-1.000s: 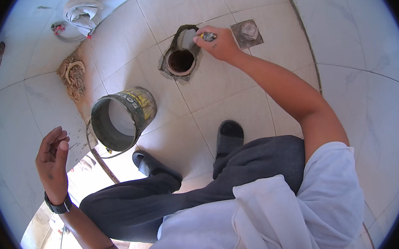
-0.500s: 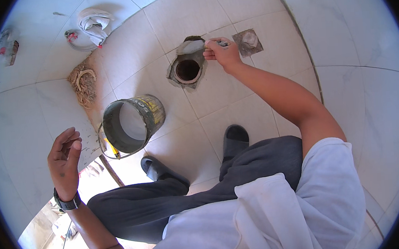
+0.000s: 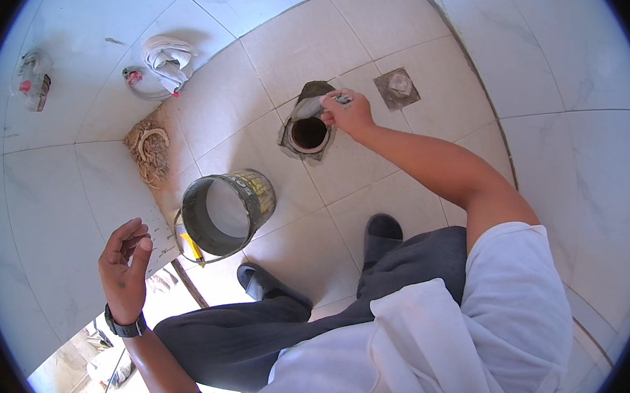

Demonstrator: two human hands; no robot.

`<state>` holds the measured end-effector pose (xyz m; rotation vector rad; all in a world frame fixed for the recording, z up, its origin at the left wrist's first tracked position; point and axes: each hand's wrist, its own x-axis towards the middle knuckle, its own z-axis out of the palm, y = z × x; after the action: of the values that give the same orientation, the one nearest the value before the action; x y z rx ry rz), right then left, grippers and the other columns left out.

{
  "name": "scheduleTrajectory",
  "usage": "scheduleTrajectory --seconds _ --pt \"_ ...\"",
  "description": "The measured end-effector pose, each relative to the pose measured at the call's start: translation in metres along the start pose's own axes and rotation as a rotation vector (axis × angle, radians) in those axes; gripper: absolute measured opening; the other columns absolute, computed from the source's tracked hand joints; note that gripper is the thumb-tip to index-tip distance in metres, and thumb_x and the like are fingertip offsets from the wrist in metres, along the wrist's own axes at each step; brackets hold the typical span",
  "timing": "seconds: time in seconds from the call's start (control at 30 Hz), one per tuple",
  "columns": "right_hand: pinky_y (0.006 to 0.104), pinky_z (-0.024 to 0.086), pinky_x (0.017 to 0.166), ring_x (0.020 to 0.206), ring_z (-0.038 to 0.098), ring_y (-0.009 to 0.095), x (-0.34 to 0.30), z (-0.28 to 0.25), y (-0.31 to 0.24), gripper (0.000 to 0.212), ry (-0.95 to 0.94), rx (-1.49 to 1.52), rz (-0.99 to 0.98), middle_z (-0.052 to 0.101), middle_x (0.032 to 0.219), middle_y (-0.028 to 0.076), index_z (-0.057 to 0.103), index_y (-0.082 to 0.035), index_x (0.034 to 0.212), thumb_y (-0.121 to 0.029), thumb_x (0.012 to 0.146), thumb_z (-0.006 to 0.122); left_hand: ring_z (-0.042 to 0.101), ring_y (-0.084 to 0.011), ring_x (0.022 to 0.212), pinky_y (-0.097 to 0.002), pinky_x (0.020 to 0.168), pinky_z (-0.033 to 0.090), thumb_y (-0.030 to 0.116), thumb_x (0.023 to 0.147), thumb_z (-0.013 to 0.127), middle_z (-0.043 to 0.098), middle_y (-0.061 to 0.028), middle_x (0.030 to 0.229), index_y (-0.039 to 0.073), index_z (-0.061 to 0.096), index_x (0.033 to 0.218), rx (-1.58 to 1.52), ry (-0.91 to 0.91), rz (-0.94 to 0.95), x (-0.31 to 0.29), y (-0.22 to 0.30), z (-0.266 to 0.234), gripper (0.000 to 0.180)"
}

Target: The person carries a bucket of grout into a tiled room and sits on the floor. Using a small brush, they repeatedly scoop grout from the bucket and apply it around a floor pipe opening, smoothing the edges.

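Bright light enters from the lower left, where the floor (image 3: 222, 283) washes out white; a soft shadow lies beyond the bucket (image 3: 258, 189), and tile joints (image 3: 568, 112) bow near the black fisheye rim.

Bundled white cloth (image 3: 167, 58) against pale tiled wall (image 3: 48, 197), curved pale strip (image 3: 155, 132) in rough corner patch (image 3: 150, 164)

In comes the right hand (image 3: 349, 112), closer to the round hole (image 3: 310, 135), drawing the grey-bladed tool (image 3: 308, 108) nearer the rim! More dark patch (image 3: 315, 88) shows just ahead of that hand. The view swings too: a yellow item (image 3: 193, 250) emerges right of the left hand (image 3: 124, 261), a clear object (image 3: 33, 69) well ahead.
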<state>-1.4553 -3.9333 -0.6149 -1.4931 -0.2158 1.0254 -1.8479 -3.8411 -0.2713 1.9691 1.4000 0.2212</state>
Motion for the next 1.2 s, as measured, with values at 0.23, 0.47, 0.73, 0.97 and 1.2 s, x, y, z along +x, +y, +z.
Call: scheduleTrajectory --seconds 0.23,0.47,0.73,0.97,1.2 --pt "0.0302 0.056 0.058 0.063 0.072 0.015 -0.005 -0.011 -0.019 0.027 -0.023 -0.315 -0.148 0.073 0.076 0.011 0.071 -0.002 0.098 -0.028 0.09 0.077 0.068 -0.0208 0.106 -0.0348 0.098 0.052 0.02 0.097 0.075 0.072 -0.0135 0.112 -0.003 0.066 0.127 -0.052 -0.042 0.054 0.005 0.003 0.002 0.039" --pt "0.032 0.056 0.06 0.06 0.069 0.014 0.024 0.003 -0.025 0.023 -0.116 -0.553 -0.411 0.071 0.07 0.009 0.073 -0.004 0.095 -0.026 0.089 0.074 0.068 -0.0214 0.106 -0.036 0.097 0.052 0.021 0.096 0.075 0.072 -0.0139 0.111 -0.002 0.066 0.128 -0.03 -0.06 0.05 0.006 0.001 0.002 0.04" --pt "0.0297 0.055 0.061 0.06 0.068 0.013 0.018 -0.004 -0.056 0.025 -0.128 -0.525 -0.373 0.072 0.071 0.009 0.074 -0.003 0.099 -0.025 0.087 0.076 0.068 -0.0215 0.107 -0.0364 0.098 0.052 0.024 0.095 0.077 0.072 -0.014 0.111 -0.003 0.066 0.128 -0.009 -0.063 0.067 0.001 -0.004 -0.006 0.043" --pt "0.0322 0.055 0.069 0.069 0.067 0.016 0.016 -0.034 -0.097 0.026 -0.205 -0.85 -0.64 0.071 0.075 0.012 0.074 -0.005 0.101 -0.025 0.085 0.079 0.068 -0.0211 0.107 -0.0364 0.1 0.052 0.02 0.094 0.078 0.073 -0.0132 0.11 -0.003 0.067 0.127 -0.052 -0.042 0.116 -0.004 -0.005 -0.009 0.042" --pt "0.0358 0.055 0.073 0.072 0.067 0.022 0.03 -0.017 -0.097 0.026 -0.466 -0.968 -0.573 0.072 0.08 0.015 0.074 -0.006 0.103 -0.022 0.083 0.075 0.068 -0.0225 0.107 -0.0379 0.101 0.051 0.026 0.092 0.08 0.073 -0.0136 0.109 -0.002 0.067 0.126 -0.044 -0.051 0.126 -0.012 -0.004 -0.011 0.046"
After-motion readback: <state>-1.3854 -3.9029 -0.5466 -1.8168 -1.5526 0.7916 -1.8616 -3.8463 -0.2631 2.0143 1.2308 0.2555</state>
